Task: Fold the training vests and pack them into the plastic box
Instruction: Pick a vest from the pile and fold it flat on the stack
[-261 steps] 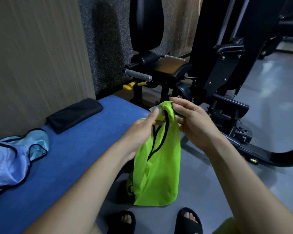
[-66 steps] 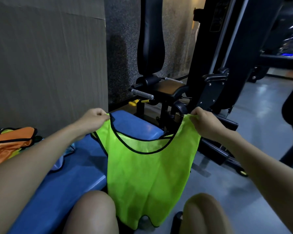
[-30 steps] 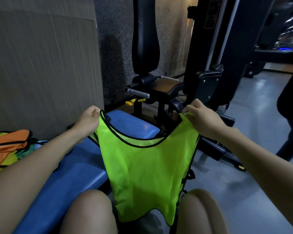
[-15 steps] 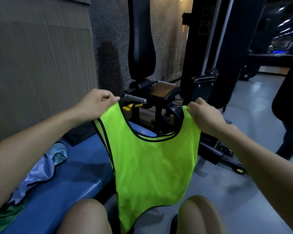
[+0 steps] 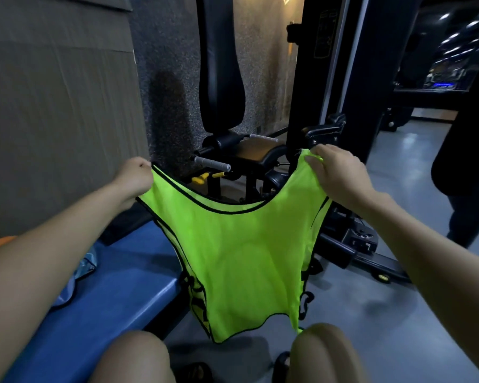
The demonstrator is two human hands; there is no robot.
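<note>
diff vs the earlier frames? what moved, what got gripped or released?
The green vest, bunched and pinched at its top 8.7 s ago, is now spread wide and hangs flat above the knees. The left hand and right hand moved apart, each gripping a shoulder strap. Nothing was released. The blue bench stays to the left; the gym machine stays ahead.

vest (image 5: 241, 252) between both hands, bench (image 5: 116, 286) left, machine (image 5: 233, 106) behind

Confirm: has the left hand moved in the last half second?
Yes. The left hand drew leftward, away from the grey roller handle, still gripping the vest.
</note>
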